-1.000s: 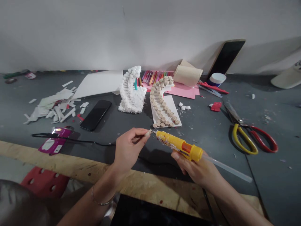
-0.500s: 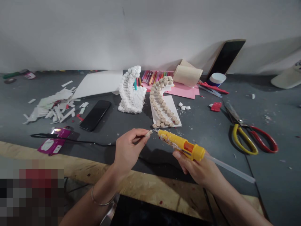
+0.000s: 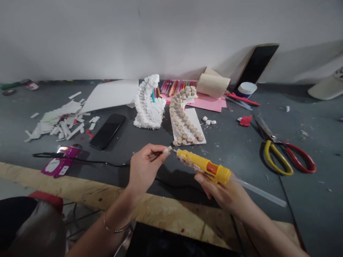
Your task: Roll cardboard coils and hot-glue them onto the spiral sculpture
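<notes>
Pinching a small, pale beige rolled piece (image 3: 167, 150) in the left hand (image 3: 144, 164), above the front of a dark grey counter (image 3: 230, 134). Grasping a yellow plastic glue gun (image 3: 195, 161) in the right hand (image 3: 221, 189) and aiming its slim metal nozzle (image 3: 174, 151) at the beige piece, very close; cannot tell whether touching. Trailing a long translucent glue stick (image 3: 261, 192) from the gun's back end.

Showing just beyond the hands a white card shape (image 3: 193, 116) studded with round beige rolls (image 3: 185, 118) in curving rows, and left of it a curved, knobbly white figure (image 3: 150, 114) standing upright. Also visible to the left: a black phone (image 3: 108, 131) lying beside a loose heap of white strips (image 3: 61, 123). Well to the right, scissors (image 3: 272, 137) with one yellow and one red handle.
</notes>
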{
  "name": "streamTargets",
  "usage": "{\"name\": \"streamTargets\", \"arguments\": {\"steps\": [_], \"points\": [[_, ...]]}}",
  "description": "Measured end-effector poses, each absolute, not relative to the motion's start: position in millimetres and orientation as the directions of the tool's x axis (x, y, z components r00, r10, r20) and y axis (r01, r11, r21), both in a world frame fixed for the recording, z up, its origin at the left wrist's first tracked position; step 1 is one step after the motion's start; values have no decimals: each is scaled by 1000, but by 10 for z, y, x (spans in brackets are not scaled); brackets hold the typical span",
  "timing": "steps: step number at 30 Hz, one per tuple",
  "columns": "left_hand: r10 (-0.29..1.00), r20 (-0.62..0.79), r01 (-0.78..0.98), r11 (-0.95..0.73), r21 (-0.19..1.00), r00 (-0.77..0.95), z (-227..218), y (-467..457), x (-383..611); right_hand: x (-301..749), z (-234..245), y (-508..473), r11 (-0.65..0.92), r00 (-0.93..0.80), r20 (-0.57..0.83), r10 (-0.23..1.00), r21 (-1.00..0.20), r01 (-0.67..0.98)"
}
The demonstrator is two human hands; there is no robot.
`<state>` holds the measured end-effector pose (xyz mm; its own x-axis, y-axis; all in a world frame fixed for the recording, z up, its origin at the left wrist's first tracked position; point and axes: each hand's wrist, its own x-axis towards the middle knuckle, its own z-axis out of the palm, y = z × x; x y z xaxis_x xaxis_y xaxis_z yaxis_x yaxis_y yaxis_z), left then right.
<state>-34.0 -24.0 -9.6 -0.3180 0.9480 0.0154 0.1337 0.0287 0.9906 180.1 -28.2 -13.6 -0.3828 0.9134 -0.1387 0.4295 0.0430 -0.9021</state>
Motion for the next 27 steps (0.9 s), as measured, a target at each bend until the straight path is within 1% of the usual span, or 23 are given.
{"name": "streamTargets", "arguments": {"steps": [2, 4, 6, 8, 9, 11, 12, 15, 17, 18, 19, 20, 21, 22, 24, 27], "points": [[944, -41, 67, 67, 996, -328, -98, -228, -351, 1844, -122, -264, 45, -340, -135, 931, -881, 471], [944, -82, -2, 86, 996, -319, -101, -219, -368, 1947, -93, -224, 63, -256, -96, 962, -833, 550], [950, -116, -76, 98, 992, -291, -97, -212, -380, 2112, -68, -152, 116, -167, 5, 986, -741, 661], [956, -146, -147, 111, 983, -256, -81, -208, -374, 2322, -87, -48, 191, -140, 131, 981, -590, 784], [957, -161, -180, 119, 977, -239, -68, -207, -362, 2435, -123, 14, 220, -144, 186, 972, -502, 837], [959, -190, -237, 138, 962, -211, -35, -207, -325, 2663, -242, 143, 238, -174, 210, 962, -334, 912], [959, -204, -263, 148, 953, -199, -16, -209, -301, 2768, -311, 202, 258, -202, 220, 954, -269, 928], [957, -250, -327, 190, 926, -150, 40, -216, -221, 2983, -432, 307, 358, -320, 258, 911, -116, 926], [954, -282, -373, 225, 900, -105, 74, -220, -163, 2980, -374, 281, 427, -391, 295, 872, -64, 902], [951, -298, -400, 243, 884, -79, 89, -221, -132, 2922, -305, 236, 459, -412, 332, 849, -73, 886], [948, -315, -429, 264, 864, -53, 102, -223, -101, 2830, -222, 174, 482, -410, 385, 827, -111, 869], [942, -334, -457, 286, 842, -26, 112, -226, -68, 2707, -136, 99, 515, -392, 444, 806, -198, 834], [936, -353, -483, 310, 819, 3, 120, -230, -36, 2566, -57, 17, 575, -390, 501, 773, -293, 763], [929, -369, -507, 332, 796, 29, 125, -236, -6, 2416, 6, -65, 631, -406, 526, 747, -372, 680], [915, -397, -540, 374, 754, 79, 130, -254, 46, 2141, 70, -209, 676, -382, 569, 729, -507, 535], [902, -413, -568, 406, 716, 123, 124, -288, 88, 1900, 48, -334, 659, -323, 575, 751, -621, 425]]}}
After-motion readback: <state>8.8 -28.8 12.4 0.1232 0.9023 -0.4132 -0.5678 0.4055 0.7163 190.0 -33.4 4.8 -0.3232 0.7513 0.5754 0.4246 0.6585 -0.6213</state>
